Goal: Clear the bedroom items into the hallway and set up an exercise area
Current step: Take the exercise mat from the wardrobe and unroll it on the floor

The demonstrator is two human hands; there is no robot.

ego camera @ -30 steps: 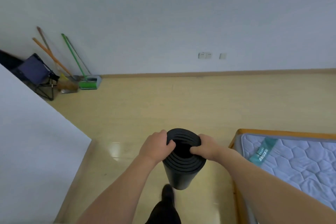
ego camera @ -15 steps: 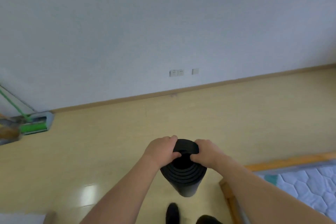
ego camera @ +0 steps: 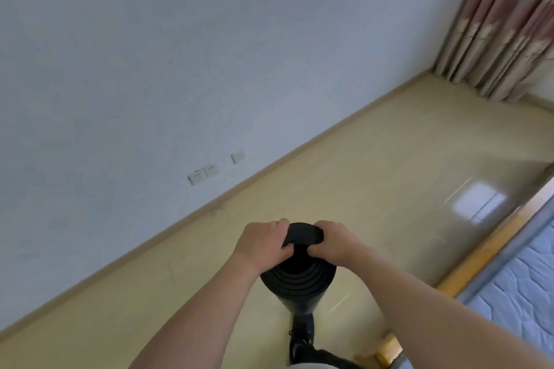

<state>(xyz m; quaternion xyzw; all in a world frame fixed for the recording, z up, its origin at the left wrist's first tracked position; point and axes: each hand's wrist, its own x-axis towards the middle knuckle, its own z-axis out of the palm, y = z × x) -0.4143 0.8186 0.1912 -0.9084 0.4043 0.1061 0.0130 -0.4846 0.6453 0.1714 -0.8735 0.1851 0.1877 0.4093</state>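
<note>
Black foam, rolled into a cylinder, forms the exercise mat (ego camera: 296, 281), which is held upright in front of the body and above the floor (ego camera: 359, 189). The spiral layers of the roll are seen end-on at its upper end, and the lower end is hidden behind the roll itself. The left hand (ego camera: 263, 241) is closed over the left part of the upper rim, with the fingers curled over the outer edge and the thumb pressed toward the hollow centre. The right hand (ego camera: 332, 241) is closed in the same manner over the right part of the rim. Between the two hands, the far edge of the outermost layer is pinched and stands slightly raised. Both forearms are extended from the lower edge of the view.

Below the roll, a dark shoe (ego camera: 301, 335) is seen on the pale yellow floor. A white wall (ego camera: 180, 54) runs diagonally at the left, edged by a wooden skirting board (ego camera: 239, 186). Two sockets (ego camera: 203, 174) and a switch plate (ego camera: 238, 156) are mounted low on the wall. A patterned curtain (ego camera: 503, 18) hangs in the upper right corner. At the right, a wooden bed frame (ego camera: 485, 244) carries a quilted mattress (ego camera: 521, 290). The bed is well apart from the wall, and the roll is held between them, nearer the bed.
</note>
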